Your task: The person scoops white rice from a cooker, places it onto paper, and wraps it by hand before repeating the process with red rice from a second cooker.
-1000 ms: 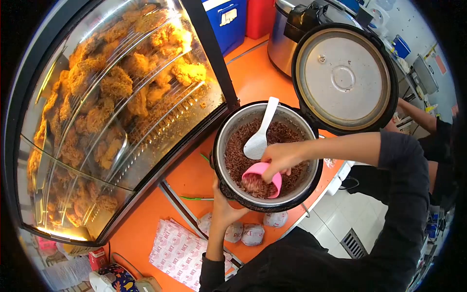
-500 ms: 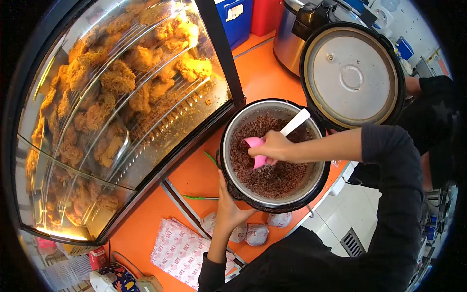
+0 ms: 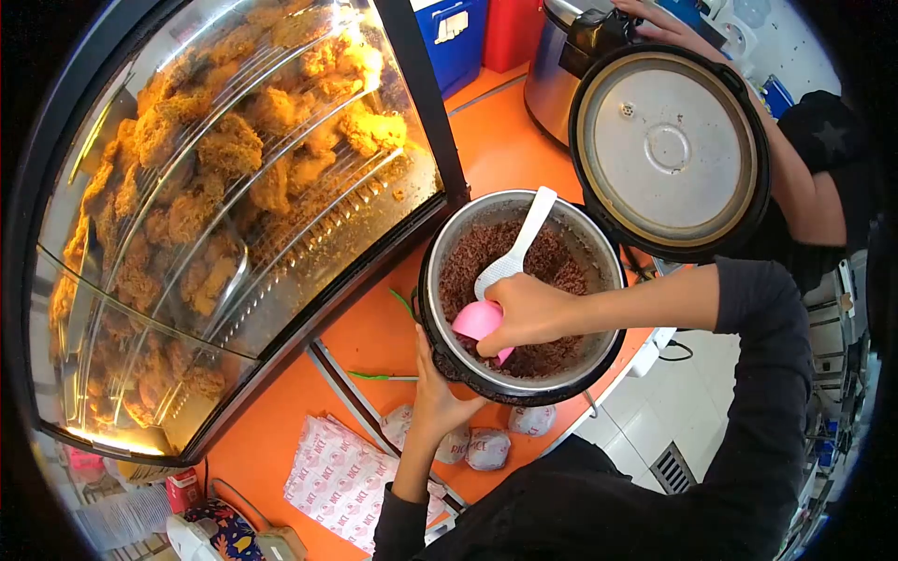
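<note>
An open rice cooker (image 3: pixel 613 360) holds dark reddish-brown cooked rice (image 3: pixel 561 260). My right hand (image 3: pixel 533 313) is inside it, closed round a small pink bowl (image 3: pixel 478 320) that is tilted at the rice; its far side is hidden by my fingers. A white rice paddle (image 3: pixel 524 238) leans in the rice just beyond that hand, its handle over the far rim. My left hand (image 3: pixel 438 397) grips the cooker's outer near-left side, thumb spread along its base. Beside its wrist lie several paper-wrapped balls (image 3: pixel 487 450) and a stack of printed wrapping paper (image 3: pixel 341 481).
A glass display case (image 3: pixel 234 234) of fried chicken stands at left. The cooker's raised lid (image 3: pixel 669 154) is at the far right, with another person's arm (image 3: pixel 795 178) behind it. Beyond are a steel cooker (image 3: pixel 552 89) and a blue box (image 3: pixel 451 42). The orange counter (image 3: pixel 505 131) ends at right.
My right hand has shifted slightly nearer with the pink bowl, turning it over. The white paddle now stands away from the hand, more upright. The other person's arm has reached up behind the lid.
</note>
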Action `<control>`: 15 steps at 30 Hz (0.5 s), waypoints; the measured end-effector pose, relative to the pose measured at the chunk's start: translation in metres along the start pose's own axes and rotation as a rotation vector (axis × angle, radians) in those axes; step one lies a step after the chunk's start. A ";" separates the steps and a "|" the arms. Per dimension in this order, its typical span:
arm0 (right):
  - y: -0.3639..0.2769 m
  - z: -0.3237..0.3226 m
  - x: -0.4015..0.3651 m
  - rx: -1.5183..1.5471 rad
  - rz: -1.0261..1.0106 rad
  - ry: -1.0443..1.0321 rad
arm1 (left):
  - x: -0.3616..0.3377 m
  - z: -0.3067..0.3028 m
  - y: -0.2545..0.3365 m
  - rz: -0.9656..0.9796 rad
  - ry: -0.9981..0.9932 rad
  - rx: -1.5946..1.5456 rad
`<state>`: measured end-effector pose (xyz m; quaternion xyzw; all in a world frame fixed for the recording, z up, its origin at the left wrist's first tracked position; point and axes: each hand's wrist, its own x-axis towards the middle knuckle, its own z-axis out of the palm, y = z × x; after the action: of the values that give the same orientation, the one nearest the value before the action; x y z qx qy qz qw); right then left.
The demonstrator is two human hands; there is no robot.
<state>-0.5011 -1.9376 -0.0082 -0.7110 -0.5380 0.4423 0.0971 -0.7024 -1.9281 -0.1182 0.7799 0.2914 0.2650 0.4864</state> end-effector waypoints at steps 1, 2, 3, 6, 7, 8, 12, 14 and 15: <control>-0.005 -0.003 -0.005 -0.087 -0.083 -0.009 | -0.001 -0.001 -0.001 -0.014 -0.006 -0.025; -0.007 -0.009 -0.007 -0.086 -0.082 -0.008 | 0.000 -0.001 -0.002 -0.021 -0.008 -0.050; -0.007 -0.016 -0.009 0.017 -0.014 -0.154 | 0.001 -0.002 -0.001 -0.024 -0.012 -0.051; 0.019 -0.027 0.009 0.235 0.041 -0.500 | 0.006 -0.003 -0.002 0.005 -0.028 -0.098; 0.031 -0.032 0.018 0.294 0.116 -0.550 | 0.005 -0.003 -0.004 0.013 -0.020 -0.074; 0.032 -0.039 0.022 0.352 0.192 -0.602 | 0.005 -0.003 -0.004 0.019 -0.009 -0.051; 0.029 -0.036 0.027 -0.263 0.058 -0.279 | -0.007 0.002 0.013 -0.028 0.038 -0.066; 0.039 -0.011 0.027 -0.430 -0.269 -0.082 | -0.011 0.008 0.021 -0.113 -0.010 -0.173; 0.037 0.001 0.027 -0.321 -0.267 -0.119 | -0.010 0.013 0.022 -0.171 0.017 -0.277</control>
<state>-0.4755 -1.9299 -0.0456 -0.6124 -0.6956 0.3756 0.0083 -0.6958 -1.9510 -0.1041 0.6756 0.3215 0.2666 0.6076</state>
